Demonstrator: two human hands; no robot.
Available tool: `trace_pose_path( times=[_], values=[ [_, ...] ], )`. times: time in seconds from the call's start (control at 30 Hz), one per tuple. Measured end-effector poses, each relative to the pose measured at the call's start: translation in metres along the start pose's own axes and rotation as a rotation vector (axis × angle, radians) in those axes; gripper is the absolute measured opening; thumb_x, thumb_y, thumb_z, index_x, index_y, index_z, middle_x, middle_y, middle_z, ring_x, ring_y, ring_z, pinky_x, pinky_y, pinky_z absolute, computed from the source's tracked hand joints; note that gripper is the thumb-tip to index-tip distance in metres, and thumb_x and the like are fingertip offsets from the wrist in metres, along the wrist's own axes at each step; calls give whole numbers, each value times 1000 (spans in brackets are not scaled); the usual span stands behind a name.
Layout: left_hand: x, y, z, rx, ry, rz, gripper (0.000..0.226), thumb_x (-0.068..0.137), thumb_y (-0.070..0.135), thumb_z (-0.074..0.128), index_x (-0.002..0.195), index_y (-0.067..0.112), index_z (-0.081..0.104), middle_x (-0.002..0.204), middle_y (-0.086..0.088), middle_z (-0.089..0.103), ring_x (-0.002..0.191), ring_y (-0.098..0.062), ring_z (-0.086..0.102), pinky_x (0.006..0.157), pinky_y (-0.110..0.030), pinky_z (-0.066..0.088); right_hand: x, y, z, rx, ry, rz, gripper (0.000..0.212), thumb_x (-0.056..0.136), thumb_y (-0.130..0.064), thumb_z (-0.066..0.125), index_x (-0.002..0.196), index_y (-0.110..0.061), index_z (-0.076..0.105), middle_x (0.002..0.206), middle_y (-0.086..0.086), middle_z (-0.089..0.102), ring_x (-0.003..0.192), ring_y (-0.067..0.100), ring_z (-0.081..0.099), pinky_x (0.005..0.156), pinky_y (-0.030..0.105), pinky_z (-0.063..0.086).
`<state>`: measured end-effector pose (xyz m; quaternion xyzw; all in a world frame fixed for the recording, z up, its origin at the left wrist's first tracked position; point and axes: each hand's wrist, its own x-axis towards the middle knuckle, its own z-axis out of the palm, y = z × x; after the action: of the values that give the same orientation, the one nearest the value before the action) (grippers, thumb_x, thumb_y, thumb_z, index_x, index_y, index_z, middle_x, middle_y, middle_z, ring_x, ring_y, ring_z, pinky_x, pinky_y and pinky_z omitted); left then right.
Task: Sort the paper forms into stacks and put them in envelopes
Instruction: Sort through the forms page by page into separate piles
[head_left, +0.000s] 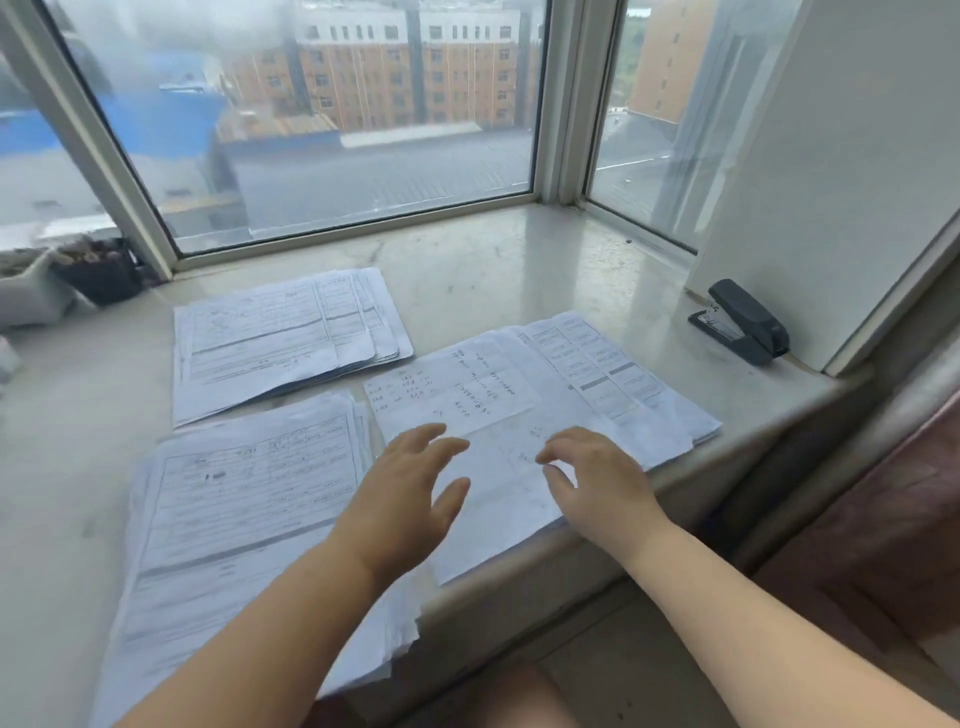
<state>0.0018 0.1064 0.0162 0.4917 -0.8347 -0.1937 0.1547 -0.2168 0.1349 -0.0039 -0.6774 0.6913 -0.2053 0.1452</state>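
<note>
Paper forms in three stacks on a pale marble window ledge (467, 270): far stack (280, 338) at left centre, fanned a little at its right edge; near left stack (234, 519), printed table uppermost, its near edge hanging past the ledge lip; right stack (613, 384), looser, sheets skewed and spread toward the right. Topmost on the right stack, a handwritten sheet (457, 395), lying just beside the near left stack and overlapping the printed pages under it. Left hand (410, 493) above the near part of that sheet, grip spread, fingers apart and slightly bent, thumb out to the right. Right hand (597, 478) just beside it, fingers curled downward, tips at the paper surface; possibly touching the sheet, though hard to tell through the blur, nothing clearly pinched. Both forearms bare, entering from the near edge. Black stapler (743, 322) far right on the ledge, well apart from the stacks, against a white panel (831, 182). Dark plant pot (98, 270) and a white pot (26, 296) at far left by the window frame. Beyond the glass, orange-brick buildings and grey roofs.
</note>
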Motion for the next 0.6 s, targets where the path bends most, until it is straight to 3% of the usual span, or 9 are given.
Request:
trace_pose_path(
  times=[0.1, 0.17, 0.27, 0.33, 0.47, 0.53, 0.6],
  values=[
    [-58, -45, -20, -26, 61, -69, 36, 91, 33, 60, 127, 26, 57, 133, 10, 48, 126, -10, 43, 106, -23, 32, -27, -50, 24, 258, -193, 40, 11, 92, -23, 59, 90, -30, 67, 86, -18, 66, 77, -2, 58, 74, 16, 44],
    [-100, -72, -27, -69, 55, -117, 30, 87, 38, 64, 116, 30, 61, 121, 21, 50, 116, 2, 47, 102, -18, 35, -39, -76, 42, 345, -323, 75, 14, 89, -21, 61, 80, -31, 65, 72, -17, 66, 63, -5, 56, 65, 10, 42],
    [-148, -94, -27, -175, 9, -135, 41, 74, 62, 56, 108, 39, 60, 116, 33, 47, 114, 14, 43, 95, -2, 28, -50, -104, 64, 345, -350, 118, 10, 89, -27, 62, 79, -31, 63, 71, -10, 65, 65, -2, 58, 61, 12, 41],
    [-162, -97, -19, -213, -13, -123, 49, 68, 68, 55, 109, 41, 60, 121, 32, 45, 119, 14, 38, 96, -1, 23, -55, -108, 72, 331, -337, 190, 8, 87, -37, 63, 87, -31, 58, 68, -6, 63, 67, 6, 60, 62, 19, 43],
    [-164, -96, 2, -178, 14, -69, 50, 69, 68, 54, 110, 40, 61, 125, 25, 43, 122, 3, 36, 105, -16, 25, -63, -110, 79, 417, -398, 359, 36, 79, -37, 71, 107, -32, 49, 85, 5, 71, 67, 14, 65, 69, 32, 56],
    [-162, -98, 8, -181, 42, -51, 46, 71, 67, 51, 108, 41, 62, 124, 23, 45, 120, -2, 38, 106, -23, 29, -66, -111, 79, 527, -417, 431, 49, 79, -29, 72, 121, -29, 46, 90, 10, 72, 60, 13, 62, 64, 28, 56],
    [-162, -101, 12, -200, 70, -35, 41, 73, 65, 52, 106, 42, 61, 123, 21, 46, 118, -5, 40, 108, -30, 30, -69, -114, 78, 474, -418, 427, 56, 81, -33, 71, 129, -31, 43, 88, 4, 71, 60, 10, 62, 60, 22, 52]
  ],
)
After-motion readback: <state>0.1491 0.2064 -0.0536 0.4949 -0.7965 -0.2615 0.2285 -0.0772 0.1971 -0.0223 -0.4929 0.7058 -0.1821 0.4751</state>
